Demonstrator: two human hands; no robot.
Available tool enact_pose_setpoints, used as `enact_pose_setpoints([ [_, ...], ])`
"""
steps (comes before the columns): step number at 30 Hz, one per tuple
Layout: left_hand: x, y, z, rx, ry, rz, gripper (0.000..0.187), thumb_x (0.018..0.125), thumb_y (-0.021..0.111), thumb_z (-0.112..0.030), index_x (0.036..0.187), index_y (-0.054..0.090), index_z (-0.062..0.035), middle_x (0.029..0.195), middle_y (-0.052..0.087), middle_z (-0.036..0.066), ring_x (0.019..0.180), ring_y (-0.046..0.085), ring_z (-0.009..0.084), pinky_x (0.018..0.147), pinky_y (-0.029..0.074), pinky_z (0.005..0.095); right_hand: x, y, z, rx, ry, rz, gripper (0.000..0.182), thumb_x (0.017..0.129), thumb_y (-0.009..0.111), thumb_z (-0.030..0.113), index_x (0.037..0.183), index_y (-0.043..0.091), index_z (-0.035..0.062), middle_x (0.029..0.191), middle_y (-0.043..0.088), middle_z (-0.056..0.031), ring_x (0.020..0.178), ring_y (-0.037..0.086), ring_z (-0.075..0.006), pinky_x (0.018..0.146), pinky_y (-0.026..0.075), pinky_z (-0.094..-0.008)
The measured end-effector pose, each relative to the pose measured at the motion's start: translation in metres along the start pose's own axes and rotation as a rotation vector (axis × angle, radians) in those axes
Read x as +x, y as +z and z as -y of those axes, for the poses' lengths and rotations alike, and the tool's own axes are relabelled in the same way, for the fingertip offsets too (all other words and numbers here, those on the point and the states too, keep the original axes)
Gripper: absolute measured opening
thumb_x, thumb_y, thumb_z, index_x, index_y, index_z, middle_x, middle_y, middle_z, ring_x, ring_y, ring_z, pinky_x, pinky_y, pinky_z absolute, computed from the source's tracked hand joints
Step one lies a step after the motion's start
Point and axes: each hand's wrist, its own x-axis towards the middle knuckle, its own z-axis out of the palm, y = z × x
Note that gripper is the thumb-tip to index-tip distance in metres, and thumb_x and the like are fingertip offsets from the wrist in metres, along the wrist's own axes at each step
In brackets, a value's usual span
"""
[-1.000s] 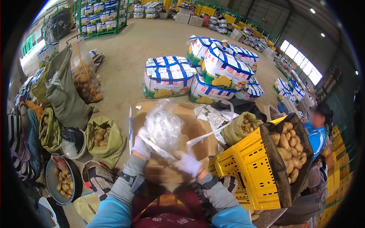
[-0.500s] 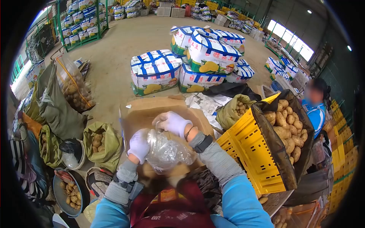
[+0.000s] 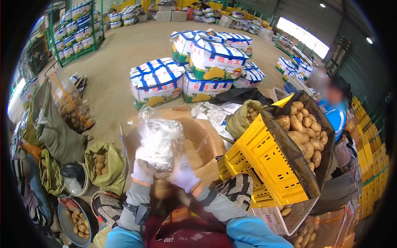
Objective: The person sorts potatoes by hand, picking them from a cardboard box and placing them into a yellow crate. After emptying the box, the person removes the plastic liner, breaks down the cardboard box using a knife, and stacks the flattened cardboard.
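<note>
A bundle of clear plastic bag (image 3: 160, 134) is raised over an open cardboard box (image 3: 209, 138), with its top standing up loosely. My left hand (image 3: 143, 171), in a white glove, is closed on the bundle's lower left side. At its lower right, my right hand (image 3: 183, 173), gloved too, grips the plastic; its fingertips are blurred. The bundle hides part of the box's inside.
A yellow crate (image 3: 273, 157) of potatoes leans at my right, above a white crate (image 3: 289, 219). Potato sacks (image 3: 108, 167) and a basin (image 3: 76, 219) stand left. Printed potato bags (image 3: 157, 82) are stacked ahead. Another person (image 3: 334, 109) is at the far right.
Both hands have lifted the plastic bag and turned it upright; it was lying slack below them. My right hand has come down to its lower right. The view has shifted slightly.
</note>
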Motion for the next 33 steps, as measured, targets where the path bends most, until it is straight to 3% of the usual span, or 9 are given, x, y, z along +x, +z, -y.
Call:
enact_pose_setpoints([
  [5, -0.004, 0.012, -0.087, 0.314, 0.397, 0.112, 0.035, 0.080, 0.060, -0.001, 0.115, 0.061, 0.0034, 0.115, 0.061, 0.016, 0.102, 0.062, 0.0302, 0.090, 0.049, 0.0369, 0.000, 0.000, -0.006, 0.520, 0.182, -0.060, 0.107, 0.070, 0.085, 0.032, 0.150, 0.022, 0.0008, 0.150, 0.033, -0.0216, 0.140, 0.032, -0.0332, 0.119, 0.022, -0.0378],
  [8, 0.001, -0.006, -0.054, -1.031, -0.488, 0.148, 0.035, 0.093, 0.056, -0.009, 0.126, 0.054, 0.0018, 0.121, 0.059, 0.012, 0.104, 0.059, 0.0235, 0.092, 0.048, 0.0345, 0.009, 0.004, -0.008, 0.679, 0.204, -0.137, 0.102, 0.069, 0.087, 0.028, 0.148, 0.027, 0.0043, 0.147, 0.036, -0.0177, 0.137, 0.035, -0.0291, 0.116, 0.027, -0.0364],
  [10, 0.017, -0.023, -0.017, -0.732, -0.133, 0.563, 0.052, 0.096, 0.052, -0.038, 0.132, 0.052, -0.0007, 0.121, 0.062, 0.011, 0.101, 0.062, 0.0248, 0.077, 0.049, 0.0292, 0.011, -0.015, -0.002, 0.760, 0.230, -0.240, 0.099, 0.067, 0.088, 0.025, 0.146, 0.031, 0.0058, 0.140, 0.046, -0.0138, 0.130, 0.044, -0.0267, 0.112, 0.033, -0.0372],
  [12, -0.003, 0.024, -0.140, -0.324, -0.261, 0.299, 0.050, 0.101, 0.042, -0.036, 0.137, 0.048, -0.0018, 0.133, 0.054, 0.016, 0.123, 0.050, 0.0262, 0.104, 0.037, 0.0419, 0.019, -0.048, 0.006, 0.848, 0.225, -0.289, 0.096, 0.067, 0.089, 0.022, 0.144, 0.034, 0.0062, 0.133, 0.053, -0.0112, 0.125, 0.050, -0.0235, 0.109, 0.039, -0.0371],
  [14, 0.002, 0.030, -0.152, 0.052, 0.484, 0.547, 0.052, 0.102, 0.041, -0.034, 0.138, 0.045, 0.0035, 0.134, 0.053, 0.017, 0.125, 0.049, 0.0257, 0.106, 0.037, 0.0393, 0.017, -0.082, 0.011, 1.228, 0.293, -0.378, 0.081, 0.073, 0.084, 0.010, 0.140, 0.040, 0.0052, 0.122, 0.061, -0.0072, 0.112, 0.058, -0.0167, 0.099, 0.047, -0.0326],
  [19, -0.014, 0.081, -0.205, -0.053, 0.318, 0.514, 0.059, 0.104, 0.028, -0.040, 0.145, 0.036, 0.0012, 0.146, 0.043, 0.017, 0.129, 0.047, 0.0278, 0.110, 0.034, 0.0433, -0.025, -0.212, 0.048, 1.393, 0.090, -0.474, 0.056, 0.082, 0.069, -0.005, 0.134, 0.048, 0.0039, 0.118, 0.064, -0.0088, 0.106, 0.063, -0.0208, 0.090, 0.055, -0.0361],
  [22, -0.007, 0.078, -0.159, -0.721, -0.124, 0.491, 0.059, 0.104, 0.028, -0.040, 0.147, 0.033, -0.0004, 0.146, 0.044, 0.016, 0.130, 0.047, 0.0286, 0.111, 0.035, 0.0417, -0.081, -0.312, 0.104, 1.063, -0.195, -0.539, 0.042, 0.093, 0.058, 0.008, 0.133, 0.050, 0.0033, 0.121, 0.062, -0.0123, 0.111, 0.062, -0.0241, 0.091, 0.055, -0.0398],
  [26, -0.015, 0.078, -0.159, -0.052, 0.359, 0.594, 0.054, 0.104, 0.037, -0.035, 0.143, 0.040, 0.0010, 0.144, 0.045, 0.020, 0.129, 0.047, 0.0287, 0.109, 0.036, 0.0421, -0.177, -0.413, 0.203, 0.638, -0.297, -1.044, 0.038, 0.089, 0.063, 0.010, 0.126, 0.056, 0.0060, 0.118, 0.064, -0.0132, 0.109, 0.063, -0.0255, 0.094, 0.053, -0.0408],
  [33, 0.013, 0.080, -0.079, -0.010, -0.112, 0.472, 0.044, 0.098, 0.054, -0.021, 0.136, 0.047, 0.0017, 0.129, 0.054, 0.014, 0.115, 0.053, 0.0229, 0.099, 0.043, 0.0347, -0.407, -0.627, 0.321, -0.765, -0.071, -1.573, 0.048, 0.090, 0.066, 0.024, 0.133, 0.054, 0.0077, 0.132, 0.058, -0.0112, 0.126, 0.051, -0.0281, 0.110, 0.038, -0.0412],
])
